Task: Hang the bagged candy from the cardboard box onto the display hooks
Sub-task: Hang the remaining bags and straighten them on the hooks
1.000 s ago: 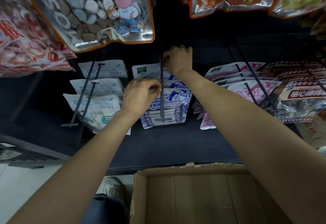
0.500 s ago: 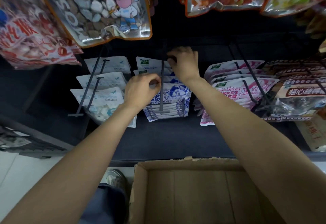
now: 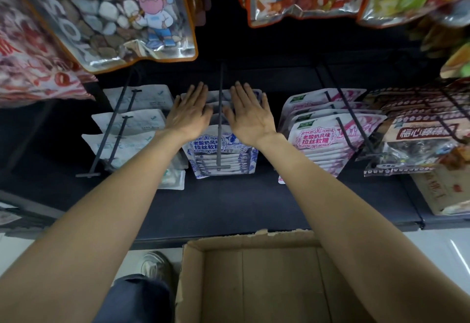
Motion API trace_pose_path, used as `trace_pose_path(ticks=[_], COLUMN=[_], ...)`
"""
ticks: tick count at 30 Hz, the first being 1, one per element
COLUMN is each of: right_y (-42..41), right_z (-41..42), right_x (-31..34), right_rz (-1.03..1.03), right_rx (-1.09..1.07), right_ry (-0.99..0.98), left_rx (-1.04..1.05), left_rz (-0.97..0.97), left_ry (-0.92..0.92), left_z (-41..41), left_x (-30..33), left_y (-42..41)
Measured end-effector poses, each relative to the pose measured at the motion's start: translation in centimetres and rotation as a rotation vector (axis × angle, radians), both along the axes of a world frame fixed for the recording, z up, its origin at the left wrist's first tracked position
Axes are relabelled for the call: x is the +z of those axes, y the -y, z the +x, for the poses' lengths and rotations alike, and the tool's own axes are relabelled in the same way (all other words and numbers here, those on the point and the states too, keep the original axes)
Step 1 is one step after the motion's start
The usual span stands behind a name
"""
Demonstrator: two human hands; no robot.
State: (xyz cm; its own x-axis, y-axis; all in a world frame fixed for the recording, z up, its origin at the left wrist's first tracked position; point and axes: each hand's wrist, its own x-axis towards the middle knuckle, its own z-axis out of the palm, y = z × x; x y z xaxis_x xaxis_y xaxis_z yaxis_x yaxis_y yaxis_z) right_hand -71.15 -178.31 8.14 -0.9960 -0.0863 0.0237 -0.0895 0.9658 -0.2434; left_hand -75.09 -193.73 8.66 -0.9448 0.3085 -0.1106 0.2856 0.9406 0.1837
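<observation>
My left hand [image 3: 188, 114] and right hand [image 3: 248, 116] lie flat with fingers straight, pressing the blue-and-white candy bags [image 3: 223, 155] hanging on the hook [image 3: 220, 119] between them. The front bag reads 老酸奶风味 拉丝软糖, I think; my wrists cover part. Right of my right hand, pink bags [image 3: 320, 139] carry the same words. The cardboard box [image 3: 193, 272] sits below my forearms

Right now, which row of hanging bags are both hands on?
The blue-and-white bags on the centre hook. The left hand and right hand lie flat on them, either side of the hook; the white bags and pink bags are untouched.
</observation>
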Motion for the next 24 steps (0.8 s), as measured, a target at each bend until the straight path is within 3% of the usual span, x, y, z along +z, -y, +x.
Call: trace_pose_path(ticks=[15,21,24], right_y=[-0.1,-2.1,-5.6], right_z=[0.1,3.1,6.5], right_x=[0.3,3.9,5.8], right_rz=[-0.026,-0.268,-0.293], right_rx=[-0.006,-0.057,-0.101], right_ry=[0.000,-0.464,-0.541], left_rx=[0.011,0.071,-0.094], left_rz=[0.061,0.413,0.528], left_ry=[-0.066,-0.359,-0.429], left_z=[0.2,3.6,7.4], left_x=[0.4,4.6,6.2], left_y=[0.0,-0.6,-3.2])
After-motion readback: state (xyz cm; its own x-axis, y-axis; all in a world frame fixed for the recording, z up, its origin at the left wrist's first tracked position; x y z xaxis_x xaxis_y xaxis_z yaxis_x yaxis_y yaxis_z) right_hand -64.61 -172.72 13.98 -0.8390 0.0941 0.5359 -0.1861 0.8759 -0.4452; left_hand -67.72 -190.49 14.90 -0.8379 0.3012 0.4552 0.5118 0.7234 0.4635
